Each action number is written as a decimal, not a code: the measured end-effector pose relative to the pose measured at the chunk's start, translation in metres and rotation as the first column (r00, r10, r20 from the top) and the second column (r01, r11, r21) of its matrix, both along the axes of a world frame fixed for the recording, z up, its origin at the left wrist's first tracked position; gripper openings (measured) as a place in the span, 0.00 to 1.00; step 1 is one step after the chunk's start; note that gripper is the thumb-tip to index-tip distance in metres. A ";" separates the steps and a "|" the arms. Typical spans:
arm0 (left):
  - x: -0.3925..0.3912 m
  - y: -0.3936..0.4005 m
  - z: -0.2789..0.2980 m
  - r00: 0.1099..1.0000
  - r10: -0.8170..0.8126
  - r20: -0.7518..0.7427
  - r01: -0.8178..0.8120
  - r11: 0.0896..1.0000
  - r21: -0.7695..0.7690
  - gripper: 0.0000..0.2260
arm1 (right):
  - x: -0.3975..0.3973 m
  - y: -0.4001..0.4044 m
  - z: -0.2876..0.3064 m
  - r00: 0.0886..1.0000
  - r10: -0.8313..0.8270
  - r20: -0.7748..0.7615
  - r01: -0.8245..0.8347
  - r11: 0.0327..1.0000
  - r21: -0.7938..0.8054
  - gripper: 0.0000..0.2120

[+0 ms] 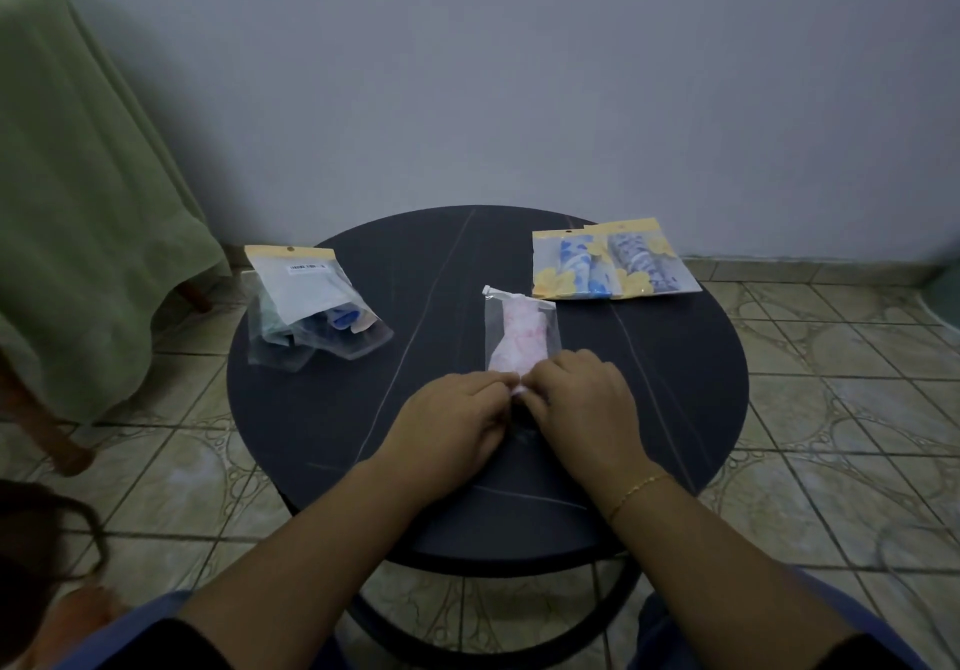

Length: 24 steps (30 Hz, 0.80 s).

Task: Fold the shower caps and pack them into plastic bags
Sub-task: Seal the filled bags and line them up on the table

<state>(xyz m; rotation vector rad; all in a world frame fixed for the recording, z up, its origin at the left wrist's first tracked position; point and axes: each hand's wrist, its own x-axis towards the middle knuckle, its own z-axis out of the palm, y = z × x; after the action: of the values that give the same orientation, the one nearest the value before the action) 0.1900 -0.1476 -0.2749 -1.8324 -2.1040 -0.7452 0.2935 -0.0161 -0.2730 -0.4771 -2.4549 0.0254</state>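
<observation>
A clear plastic bag (521,329) with a folded pink-and-white shower cap inside lies in the middle of the round dark table (675,409). My left hand (457,425) and my right hand (582,404) meet at the bag's near end, fingers curled and pinching its edge. That end of the bag is hidden under my fingers. At the back right lie two packed bags (613,267) with blue-patterned caps and yellow headers. At the left sits a loose pile of bags (311,313) with a blue cap showing among them.
The table stands on a tiled floor (841,409) against a plain wall. A green cloth (88,212) hangs over furniture with wooden legs at the far left. My knees are under the table's near edge.
</observation>
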 end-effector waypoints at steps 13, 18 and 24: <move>-0.020 -0.011 -0.001 0.992 0.081 0.101 -0.056 0.971 -0.231 0.12 | 0.038 0.020 0.022 0.902 0.258 0.345 -0.025 0.831 -0.556 0.35; -0.022 -0.010 0.001 0.971 0.101 0.219 -0.048 0.970 -0.237 0.12 | 0.037 0.026 0.009 0.902 0.221 0.370 -0.038 0.896 -0.443 0.27; -0.021 -0.003 0.007 0.829 0.193 0.525 -0.119 0.978 -0.171 0.13 | 0.022 0.030 0.002 0.967 0.165 0.192 -0.035 0.839 -0.544 0.15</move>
<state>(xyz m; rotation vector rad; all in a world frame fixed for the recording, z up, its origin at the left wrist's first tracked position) 0.1694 -0.1501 -0.2683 -1.6078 -2.6694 -1.2227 0.3154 0.0144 -0.2708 -0.6138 -2.6870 0.7649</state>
